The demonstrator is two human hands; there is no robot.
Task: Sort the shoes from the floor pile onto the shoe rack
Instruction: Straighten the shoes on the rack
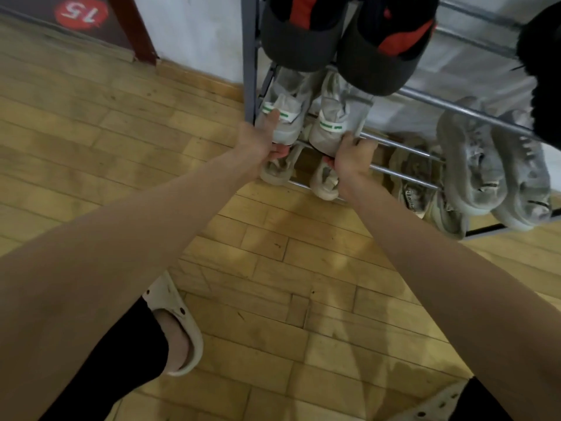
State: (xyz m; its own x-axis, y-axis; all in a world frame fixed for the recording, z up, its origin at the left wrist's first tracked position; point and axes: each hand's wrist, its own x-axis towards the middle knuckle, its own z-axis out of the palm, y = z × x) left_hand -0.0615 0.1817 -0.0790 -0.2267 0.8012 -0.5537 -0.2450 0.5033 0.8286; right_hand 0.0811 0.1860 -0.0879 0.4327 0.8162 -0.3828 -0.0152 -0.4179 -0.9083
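Two white sneakers (312,117) sit on the shoe rack (403,148), heels clamped by left hand (258,144) and right hand (352,156).

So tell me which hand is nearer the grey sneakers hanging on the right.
Right. The right hand grips a white shoe closer to the grey sneakers; the left hand is farther left.

Your left hand (258,144) covers the heel of the left white sneaker (285,117), and your right hand (352,159) hides the heel edge of the right white sneaker (340,123). The black-and-red shoes (343,34) above are cut by the top edge and mask both sneakers' toes. The shoe rack (425,101) runs off the frame's right side, where a dark item (543,71) is unreadable
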